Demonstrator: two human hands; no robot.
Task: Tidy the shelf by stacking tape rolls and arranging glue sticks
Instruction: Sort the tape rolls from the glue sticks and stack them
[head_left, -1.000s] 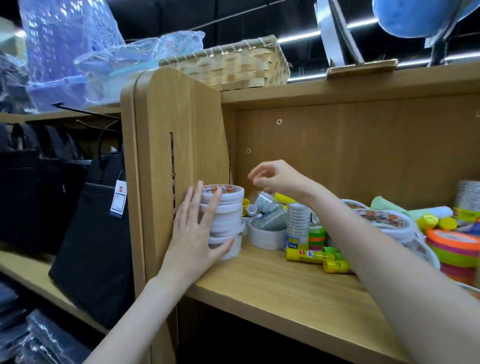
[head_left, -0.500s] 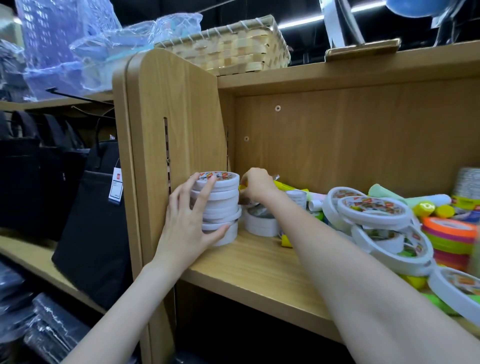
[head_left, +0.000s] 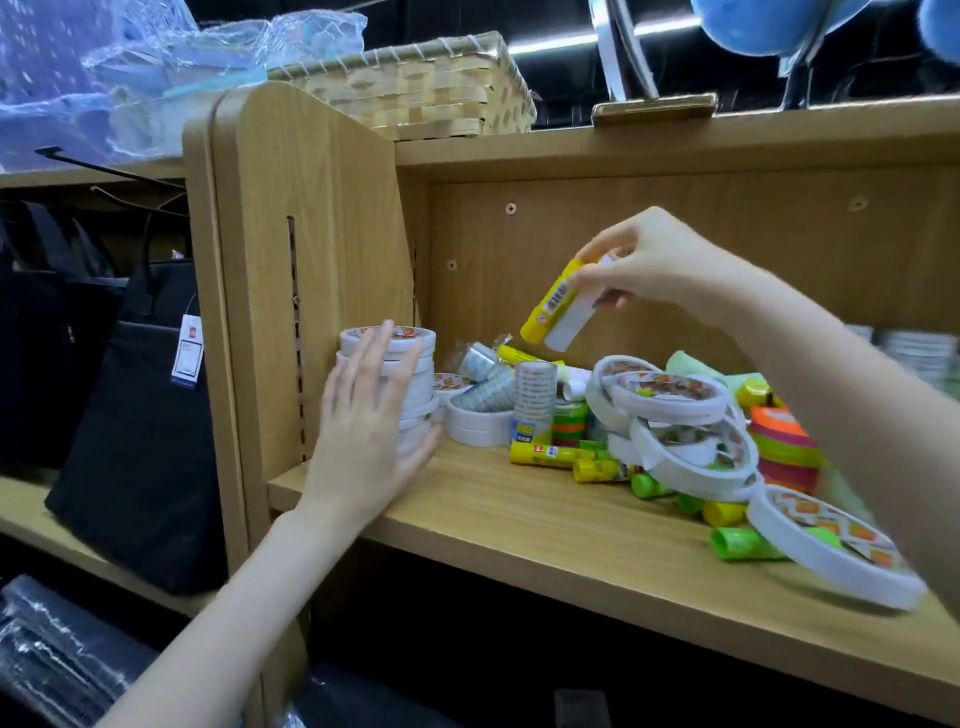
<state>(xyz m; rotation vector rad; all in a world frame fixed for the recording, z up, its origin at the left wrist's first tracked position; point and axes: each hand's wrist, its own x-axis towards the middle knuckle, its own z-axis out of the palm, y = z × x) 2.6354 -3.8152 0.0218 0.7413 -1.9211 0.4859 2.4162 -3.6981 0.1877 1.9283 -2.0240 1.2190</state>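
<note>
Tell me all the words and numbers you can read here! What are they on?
None can be read.
Glue stick held by the right hand: dark label print, blurred.
Glue stick lying on the shelf: label too small.
Tape rolls: colourful labels, blurred.
Bag's tag: too small.

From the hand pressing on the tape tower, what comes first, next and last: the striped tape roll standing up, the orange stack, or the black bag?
From the left hand:
1. Black bag, on its left, past the shelf's side panel.
2. Striped tape roll, to its right, mid-shelf.
3. Orange stack, farthest, far right.
The first two are nearly too close to call.
</note>
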